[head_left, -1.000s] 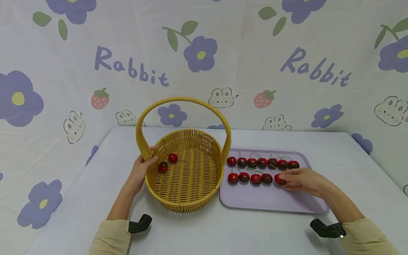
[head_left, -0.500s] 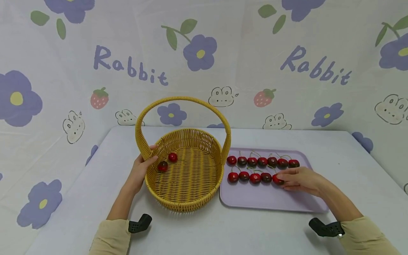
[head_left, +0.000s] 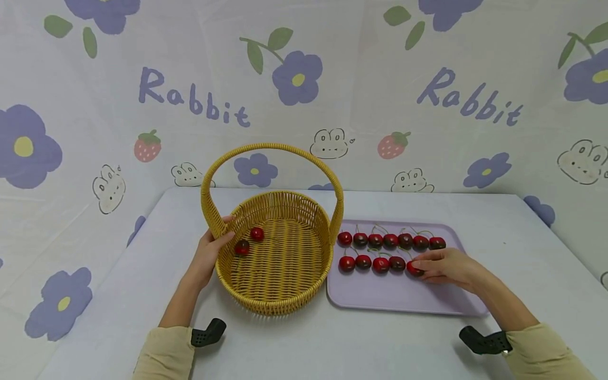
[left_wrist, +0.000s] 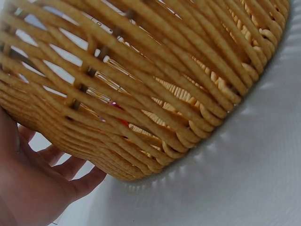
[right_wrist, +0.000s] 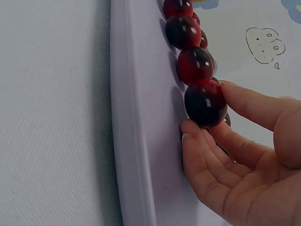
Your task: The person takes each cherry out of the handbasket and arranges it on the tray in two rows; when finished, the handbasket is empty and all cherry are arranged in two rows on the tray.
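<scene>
your right hand [head_left: 451, 266] is resting on the lilac tray [head_left: 404, 301], at about 3 o'clock from the basket, and its fingers [right_wrist: 244, 106] are pinching the end cherry [head_left: 415, 268] of the near row: in the right wrist view the thumb is lying on one side of that cherry [right_wrist: 205, 102] and a fingertip is touching its other side, while the cherry is sitting on the tray [right_wrist: 136, 141]. the other cherries of the near row [head_left: 372, 263] are lining up toward 9 o'clock from it, each just beside the next, and the far row of cherries [head_left: 390, 241] is sitting at 12 o'clock of them, stems pointing away from you.

your left hand [head_left: 207, 256] is holding the wicker basket [head_left: 275, 295] at its 9 o'clock side, thumb hooking over the rim by the foot of the handle [head_left: 273, 150]. in the left wrist view the palm and fingers [left_wrist: 70, 172] are lying against the outside of the woven wall [left_wrist: 155, 84], only loosely bent. two cherries in the basket [head_left: 249, 241] are lying on its floor near that hand, close together. the basket is standing upright on the worktop [head_left: 332, 348], its 3 o'clock side just beside the tray's edge.
</scene>
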### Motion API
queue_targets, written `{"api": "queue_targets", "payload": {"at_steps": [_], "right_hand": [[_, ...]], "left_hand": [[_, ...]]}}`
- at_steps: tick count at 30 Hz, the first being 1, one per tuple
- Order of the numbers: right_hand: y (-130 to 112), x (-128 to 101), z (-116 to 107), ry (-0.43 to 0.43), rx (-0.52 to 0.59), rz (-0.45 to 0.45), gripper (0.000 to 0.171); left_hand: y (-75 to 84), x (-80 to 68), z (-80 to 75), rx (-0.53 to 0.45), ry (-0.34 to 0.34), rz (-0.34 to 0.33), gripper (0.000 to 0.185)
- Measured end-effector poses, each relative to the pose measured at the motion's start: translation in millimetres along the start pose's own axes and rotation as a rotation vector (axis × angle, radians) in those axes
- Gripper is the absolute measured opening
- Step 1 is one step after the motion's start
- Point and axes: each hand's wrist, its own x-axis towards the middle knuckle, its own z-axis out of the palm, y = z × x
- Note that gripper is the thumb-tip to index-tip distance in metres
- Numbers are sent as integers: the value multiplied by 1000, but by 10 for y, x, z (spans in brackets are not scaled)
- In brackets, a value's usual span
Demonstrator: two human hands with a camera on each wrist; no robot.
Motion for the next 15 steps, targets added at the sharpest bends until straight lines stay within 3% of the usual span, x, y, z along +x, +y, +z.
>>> {"api": "queue_targets", "payload": {"at_steps": [15], "right_hand": [[-58,-21,54,75,-118,-8,47]], "left_hand": [[-13,-4,-2,3,-5,13,47]]}}
